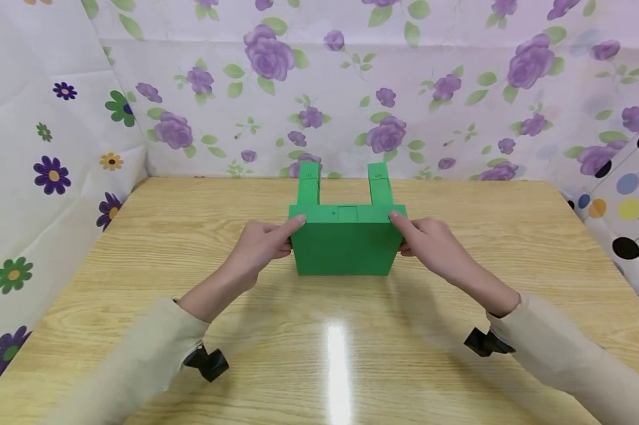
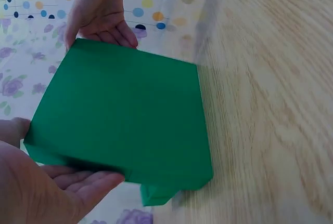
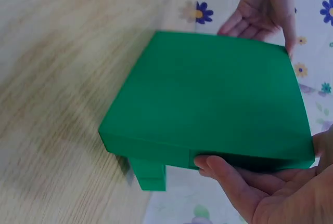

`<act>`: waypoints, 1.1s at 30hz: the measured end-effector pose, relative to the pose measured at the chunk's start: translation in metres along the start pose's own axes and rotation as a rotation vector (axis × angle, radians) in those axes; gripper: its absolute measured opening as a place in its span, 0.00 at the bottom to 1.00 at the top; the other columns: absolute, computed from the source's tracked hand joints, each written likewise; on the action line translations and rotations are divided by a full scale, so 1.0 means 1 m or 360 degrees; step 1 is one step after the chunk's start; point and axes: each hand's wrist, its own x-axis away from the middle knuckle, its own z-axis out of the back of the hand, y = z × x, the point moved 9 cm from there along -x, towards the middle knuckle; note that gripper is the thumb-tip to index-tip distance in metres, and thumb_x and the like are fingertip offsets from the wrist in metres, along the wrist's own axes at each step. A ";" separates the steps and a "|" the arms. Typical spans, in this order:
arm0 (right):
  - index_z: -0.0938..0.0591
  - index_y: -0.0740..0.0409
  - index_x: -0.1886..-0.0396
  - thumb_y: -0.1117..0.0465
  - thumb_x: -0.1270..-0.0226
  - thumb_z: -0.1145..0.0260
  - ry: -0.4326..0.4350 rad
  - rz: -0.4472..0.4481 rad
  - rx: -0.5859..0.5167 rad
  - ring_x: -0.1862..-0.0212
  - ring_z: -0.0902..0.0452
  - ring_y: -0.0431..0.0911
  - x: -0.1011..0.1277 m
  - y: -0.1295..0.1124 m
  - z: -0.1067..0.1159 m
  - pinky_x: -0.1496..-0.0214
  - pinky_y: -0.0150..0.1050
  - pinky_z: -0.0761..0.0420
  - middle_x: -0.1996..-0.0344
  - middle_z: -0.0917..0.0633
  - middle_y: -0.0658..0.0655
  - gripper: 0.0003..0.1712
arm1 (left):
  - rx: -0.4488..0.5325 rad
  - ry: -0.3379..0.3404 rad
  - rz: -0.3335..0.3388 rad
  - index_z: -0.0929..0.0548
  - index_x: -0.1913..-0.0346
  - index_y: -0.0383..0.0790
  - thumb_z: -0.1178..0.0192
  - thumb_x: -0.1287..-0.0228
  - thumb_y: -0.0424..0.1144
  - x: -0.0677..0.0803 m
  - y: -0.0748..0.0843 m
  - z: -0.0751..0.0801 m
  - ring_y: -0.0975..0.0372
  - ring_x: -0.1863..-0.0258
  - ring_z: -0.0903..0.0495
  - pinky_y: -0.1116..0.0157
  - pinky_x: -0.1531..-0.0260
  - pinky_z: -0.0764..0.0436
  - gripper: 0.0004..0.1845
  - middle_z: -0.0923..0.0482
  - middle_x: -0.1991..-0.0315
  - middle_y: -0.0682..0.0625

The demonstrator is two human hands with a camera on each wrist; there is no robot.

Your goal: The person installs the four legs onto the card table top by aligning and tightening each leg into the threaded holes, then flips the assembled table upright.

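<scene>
A green miniature table (image 1: 346,248) stands tipped on its side, its flat square top facing me. Two block-like legs (image 1: 381,183) point away toward the back wall. My left hand (image 1: 261,245) grips its left side, thumb on the upper edge and fingers along the side. On the opposite side my right hand (image 1: 431,242) holds it the same way, with the thumb at the upper right corner. Both wrist views show the smooth green top (image 2: 125,109) between the hands, and one leg (image 3: 150,174) beyond it. The top's lower edge is at or near the wood surface.
The light wooden table (image 1: 234,360) spreads out all round, with a bright glare streak near the front. A flowered sheet (image 1: 218,88) hangs behind it, and patterned sheets line the left and right sides. Black wrist mounts (image 1: 208,361) sit at both sleeves.
</scene>
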 end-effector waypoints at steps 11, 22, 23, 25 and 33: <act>0.35 0.78 0.34 0.36 0.25 0.58 -0.0340 -0.0019 -0.0120 0.43 0.25 0.63 -0.004 0.001 -0.008 0.53 0.48 0.18 0.37 0.31 0.75 0.47 | -0.0708 -0.0204 -0.0227 0.20 0.42 0.31 0.49 0.32 0.63 -0.003 0.008 0.002 0.49 0.47 0.22 0.52 0.45 0.25 0.36 0.20 0.49 0.39; 0.37 0.61 0.28 0.53 0.32 0.35 -0.0206 0.0328 -0.0014 0.42 0.25 0.59 -0.006 0.026 -0.009 0.48 0.51 0.21 0.39 0.25 0.66 0.38 | -0.0619 -0.0158 -0.0545 0.32 0.31 0.34 0.38 0.33 0.43 -0.007 -0.025 0.009 0.48 0.39 0.28 0.52 0.45 0.25 0.32 0.30 0.35 0.40; 0.38 0.61 0.27 0.55 0.32 0.34 -0.0182 0.0371 -0.0047 0.42 0.25 0.58 -0.007 0.027 -0.010 0.48 0.51 0.21 0.39 0.25 0.66 0.38 | -0.0539 -0.0157 -0.0589 0.34 0.30 0.35 0.37 0.33 0.42 -0.008 -0.024 0.010 0.48 0.38 0.29 0.52 0.43 0.26 0.33 0.32 0.34 0.40; 0.37 0.60 0.28 0.59 0.34 0.32 -0.0146 0.0458 -0.0130 0.41 0.26 0.59 -0.008 0.031 -0.013 0.47 0.49 0.21 0.39 0.26 0.66 0.38 | -0.0379 -0.0170 -0.0688 0.37 0.28 0.37 0.37 0.34 0.38 -0.009 -0.023 0.011 0.50 0.36 0.31 0.54 0.41 0.28 0.34 0.34 0.32 0.42; 0.37 0.61 0.28 0.71 0.36 0.34 0.0020 0.0642 -0.0385 0.43 0.25 0.60 -0.008 0.034 -0.015 0.48 0.39 0.20 0.43 0.23 0.68 0.37 | -0.0062 -0.0166 -0.0862 0.31 0.32 0.33 0.38 0.36 0.28 -0.015 -0.024 0.005 0.52 0.39 0.27 0.62 0.45 0.25 0.29 0.28 0.37 0.41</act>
